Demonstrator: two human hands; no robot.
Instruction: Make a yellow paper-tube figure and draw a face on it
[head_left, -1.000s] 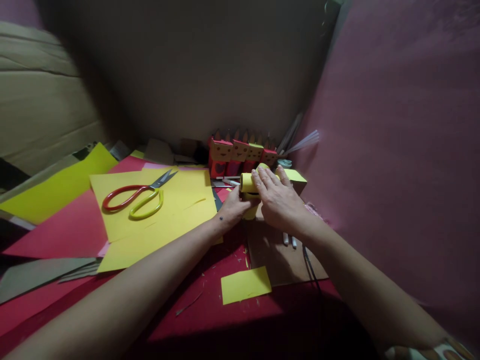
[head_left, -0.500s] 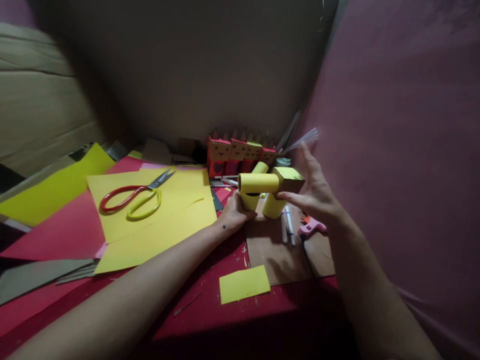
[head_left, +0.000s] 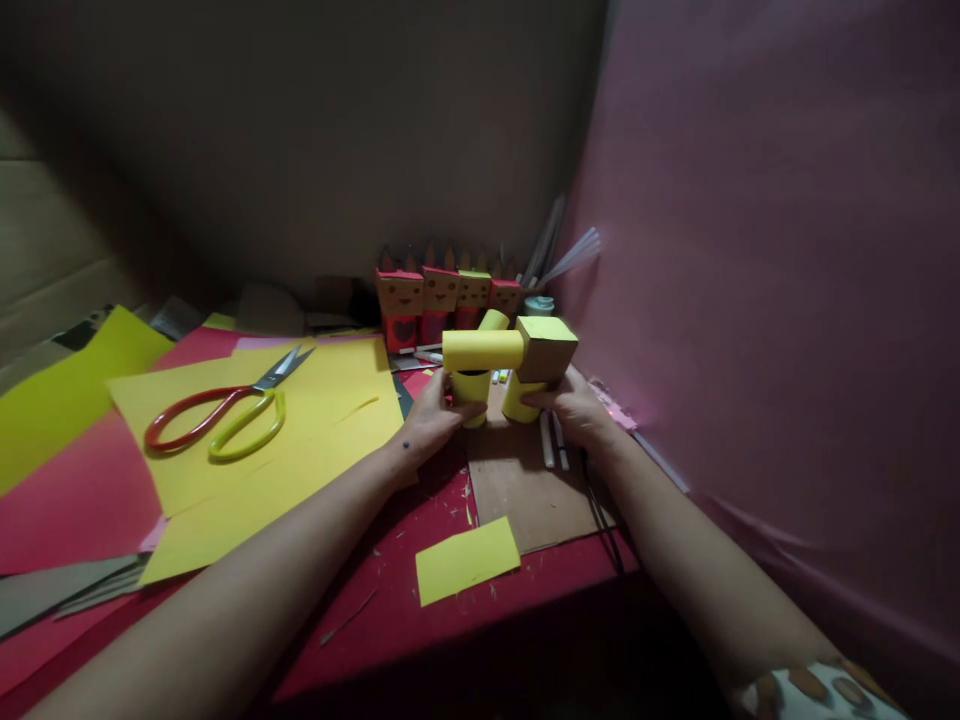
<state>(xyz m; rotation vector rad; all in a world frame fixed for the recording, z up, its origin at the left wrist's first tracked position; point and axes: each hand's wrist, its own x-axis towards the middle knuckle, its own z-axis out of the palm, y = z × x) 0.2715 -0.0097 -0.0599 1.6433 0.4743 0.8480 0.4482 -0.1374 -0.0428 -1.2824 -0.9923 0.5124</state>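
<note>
My left hand [head_left: 433, 418] is closed around an upright yellow paper tube [head_left: 469, 388], thumb across its front. A second upright yellow tube [head_left: 519, 397] stands to its right, and my right hand [head_left: 581, 405] grips it low down. A small cardboard box with a yellow top [head_left: 546, 348] sits above that second tube. From the box's left side, a yellow tube [head_left: 482, 351] lies level over the left upright one. Behind it, another yellow tube [head_left: 493, 321] shows only in part. Whether these pieces are glued together I cannot tell.
Scissors with red and yellow handles [head_left: 225, 410] lie on yellow paper [head_left: 322, 450] at left. Several red and yellow cardboard figures [head_left: 400, 300] line the back. Markers [head_left: 547, 440] rest on a cardboard sheet [head_left: 517, 490], near a yellow paper piece [head_left: 468, 562].
My right hand has come down from beside the box and closed on the right upright tube. The left hand keeps its hold. The view has swung right.
</note>
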